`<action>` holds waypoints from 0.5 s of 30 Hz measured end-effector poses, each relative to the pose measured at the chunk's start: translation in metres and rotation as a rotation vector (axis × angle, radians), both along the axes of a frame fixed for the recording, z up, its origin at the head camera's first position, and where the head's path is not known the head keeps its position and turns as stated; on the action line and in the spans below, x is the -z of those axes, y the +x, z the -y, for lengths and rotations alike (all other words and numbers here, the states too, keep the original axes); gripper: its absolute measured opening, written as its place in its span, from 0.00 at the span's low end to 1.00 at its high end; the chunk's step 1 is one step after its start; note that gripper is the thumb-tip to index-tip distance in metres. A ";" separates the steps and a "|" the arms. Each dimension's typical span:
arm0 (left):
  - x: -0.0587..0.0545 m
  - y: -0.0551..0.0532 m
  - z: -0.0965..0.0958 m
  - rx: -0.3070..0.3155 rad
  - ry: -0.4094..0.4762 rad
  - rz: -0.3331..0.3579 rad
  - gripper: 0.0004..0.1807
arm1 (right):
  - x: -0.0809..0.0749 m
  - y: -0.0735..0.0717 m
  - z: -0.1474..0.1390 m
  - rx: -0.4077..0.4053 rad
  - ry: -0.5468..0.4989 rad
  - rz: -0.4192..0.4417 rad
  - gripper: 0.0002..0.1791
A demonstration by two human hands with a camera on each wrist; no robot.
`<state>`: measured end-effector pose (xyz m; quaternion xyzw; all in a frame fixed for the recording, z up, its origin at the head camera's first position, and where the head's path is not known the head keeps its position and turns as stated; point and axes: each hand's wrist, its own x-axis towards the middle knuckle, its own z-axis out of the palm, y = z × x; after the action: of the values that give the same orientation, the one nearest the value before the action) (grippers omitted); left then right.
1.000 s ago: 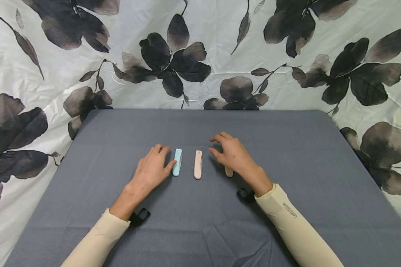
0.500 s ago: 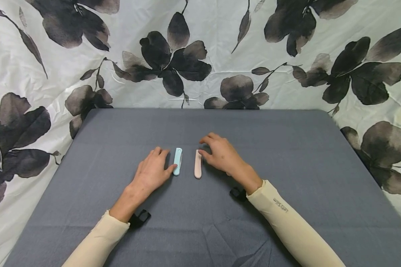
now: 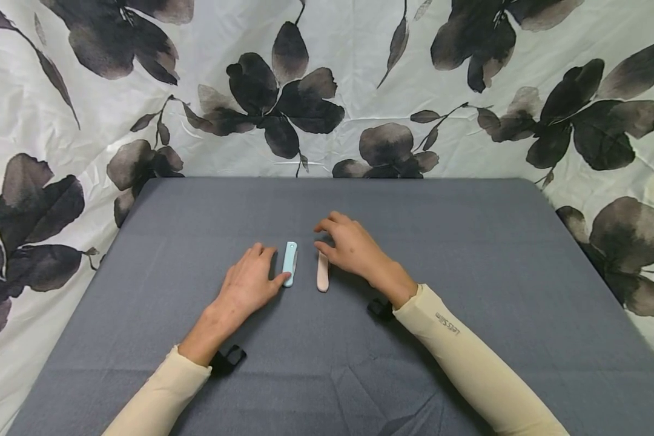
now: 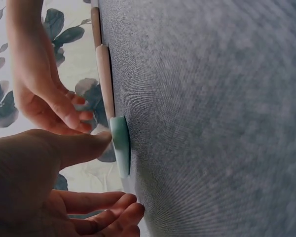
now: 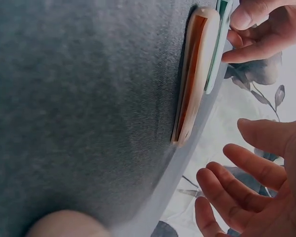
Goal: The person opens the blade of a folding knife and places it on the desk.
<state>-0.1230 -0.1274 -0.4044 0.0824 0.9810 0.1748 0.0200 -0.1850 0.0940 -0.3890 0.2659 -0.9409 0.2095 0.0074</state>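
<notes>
Left fingers (image 4: 129, 212) spread beside mint handle (image 3: 289, 257), right fingers (image 5: 219, 190) near pink handle (image 3: 323, 279).

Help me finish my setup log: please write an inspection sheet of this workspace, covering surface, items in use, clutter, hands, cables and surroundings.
Surface: dark-grey fabric-covered table, creased near the person.
Job's things: slim light-blue penknife-shaped piece and slim pale-pink penknife-shaped piece lie side by side, apart; rounded beige piece shows only partly in the right wrist view.
Clutter: nothing seen.
Hands: bare left hand, thumb at the light-blue piece, contact unclear; bare right hand hovers by the pale-pink piece, not gripping it.
Cables: nothing seen.
Surroundings: white sheet with dark floral print behind the table.
</notes>
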 end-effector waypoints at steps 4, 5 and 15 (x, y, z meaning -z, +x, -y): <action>0.000 0.001 -0.001 0.000 -0.004 0.011 0.35 | -0.002 -0.003 0.004 -0.003 0.011 0.002 0.18; 0.000 0.001 -0.001 0.001 -0.002 0.013 0.35 | -0.002 -0.004 0.006 -0.004 0.010 0.008 0.18; 0.000 0.001 -0.002 -0.002 0.017 0.025 0.35 | -0.004 -0.010 0.017 -0.024 0.055 0.046 0.18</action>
<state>-0.1218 -0.1255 -0.4040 0.0793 0.9792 0.1843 0.0316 -0.1948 0.0768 -0.3848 0.2723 -0.9430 0.1898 -0.0241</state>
